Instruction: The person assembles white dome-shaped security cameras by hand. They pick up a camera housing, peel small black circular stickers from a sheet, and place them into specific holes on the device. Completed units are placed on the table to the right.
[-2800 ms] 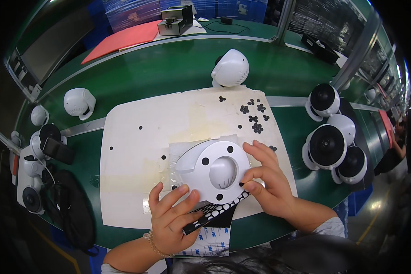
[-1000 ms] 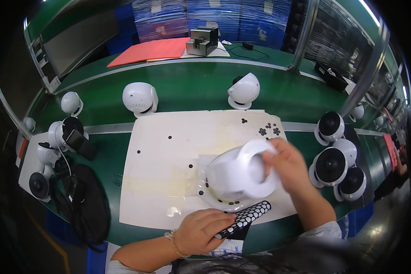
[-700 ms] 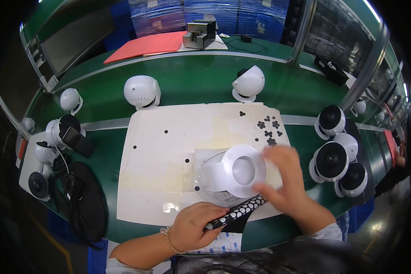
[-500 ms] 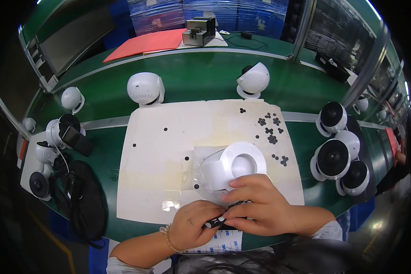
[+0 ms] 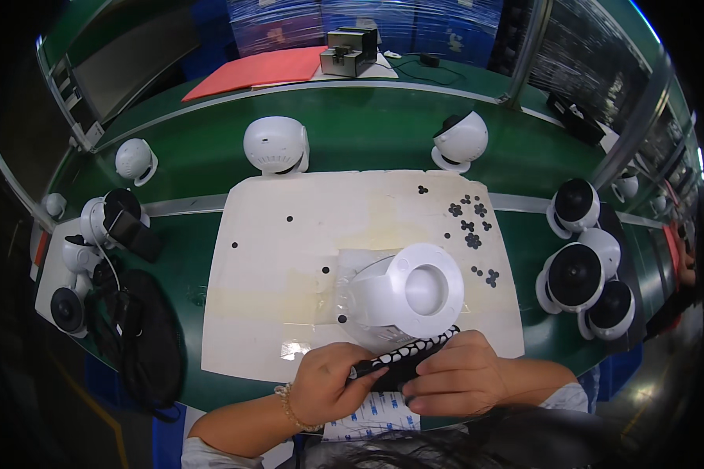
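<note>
My left hand (image 5: 335, 383) is closed on a black sheet (image 5: 403, 374) with rows of white round spots along its upper edge. The sheet is tilted near the table's front edge. My right hand (image 5: 455, 377) is beside the sheet's right part, fingers curled, with a small black piece (image 5: 409, 400) at the fingertips. Just beyond the hands, a white rounded camera body (image 5: 375, 298) lies on its side on the cream board (image 5: 262, 289). Its round ring-shaped base (image 5: 451, 301) faces up and towards me. Loose black round pads (image 5: 473, 241) lie in clusters at the board's right.
White cameras with black fronts (image 5: 576, 275) stand grouped at right; more (image 5: 68, 310) stand at left beside a black cable (image 5: 137, 367). Two white cameras (image 5: 276, 144) stand beyond the board. A printed white sheet (image 5: 371, 417) lies below my hands. A metal-topped box (image 5: 349, 53) stands at the back.
My right hand has drawn away from the camera's base, down towards me, and its fingers have curled. The black sheet has been turned up so its spotted face shows. The whole view has shifted slightly.
</note>
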Demonstrator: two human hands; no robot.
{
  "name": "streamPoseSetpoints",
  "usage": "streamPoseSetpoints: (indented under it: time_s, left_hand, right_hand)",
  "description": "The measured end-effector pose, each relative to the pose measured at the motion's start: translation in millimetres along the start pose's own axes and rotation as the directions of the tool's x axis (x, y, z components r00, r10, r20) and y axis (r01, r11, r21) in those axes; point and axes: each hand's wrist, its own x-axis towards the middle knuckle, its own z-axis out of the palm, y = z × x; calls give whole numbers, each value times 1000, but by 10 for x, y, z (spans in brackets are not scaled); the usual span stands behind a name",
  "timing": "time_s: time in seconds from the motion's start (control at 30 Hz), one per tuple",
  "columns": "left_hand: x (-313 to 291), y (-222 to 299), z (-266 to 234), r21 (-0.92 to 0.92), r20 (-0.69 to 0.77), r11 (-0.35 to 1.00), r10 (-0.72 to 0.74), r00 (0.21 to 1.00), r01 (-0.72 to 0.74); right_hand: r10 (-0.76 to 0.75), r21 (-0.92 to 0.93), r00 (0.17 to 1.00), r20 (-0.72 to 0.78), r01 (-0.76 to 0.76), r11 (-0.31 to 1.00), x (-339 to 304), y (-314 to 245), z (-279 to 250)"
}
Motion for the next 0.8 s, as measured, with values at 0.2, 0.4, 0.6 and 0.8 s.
streamPoseSetpoints:
  time_s: [0.2, 0.4, 0.6, 0.8]
  left_hand:
    - [54, -40, 23, 7, 3, 979, 205, 979, -205]
    - [67, 7, 19, 325, -87, 900, 335, 938, -291]
    - [112, -7, 47, 429, 24, 852, 321, 947, -299]
    - [30, 15, 20, 437, 71, 857, 268, 961, -272]
  right_hand:
    - [8, 191, 995, -101, 11, 981, 64, -20, 209]
    - [233, 359, 972, 8, -221, 907, -2, 88, -68]
    - [755, 616, 646, -115, -549, 564, 138, 525, -224]
    - [677, 572, 733, -68, -527, 628, 52, 525, -213]
